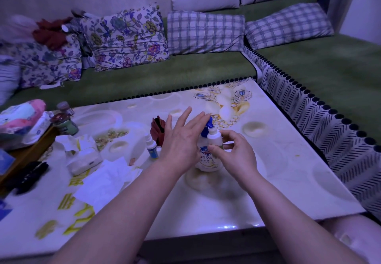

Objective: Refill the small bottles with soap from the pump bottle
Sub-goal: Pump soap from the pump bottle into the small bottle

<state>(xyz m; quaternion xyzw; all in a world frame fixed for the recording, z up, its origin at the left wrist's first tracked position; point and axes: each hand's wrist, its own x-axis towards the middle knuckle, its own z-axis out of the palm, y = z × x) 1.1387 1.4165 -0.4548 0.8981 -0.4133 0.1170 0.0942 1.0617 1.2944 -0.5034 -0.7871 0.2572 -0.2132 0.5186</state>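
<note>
Pump bottle (203, 156) stands upright near the middle of the table (268, 181), white-bodied with a blue pump head (206, 128). Its fill level is hidden, but the broad base should stay put under a straight downward push, while a sideways shove on the tall head could tip it. Left hand (181, 138) lies over the head, fingers straight and spread. Small bottle (213, 138) sits just beside the spout, pinched at its body by the right hand (237, 153) with thumb and curled fingers. It is probably light, thin plastic, squashy and slick if soap runs down it, so it wants a firm, uncrushing hold around the middle, mouth kept under the spout. Whether its cap is off I cannot tell. Spare bottle (152, 150) stands on the table, left of the left hand.
</note>
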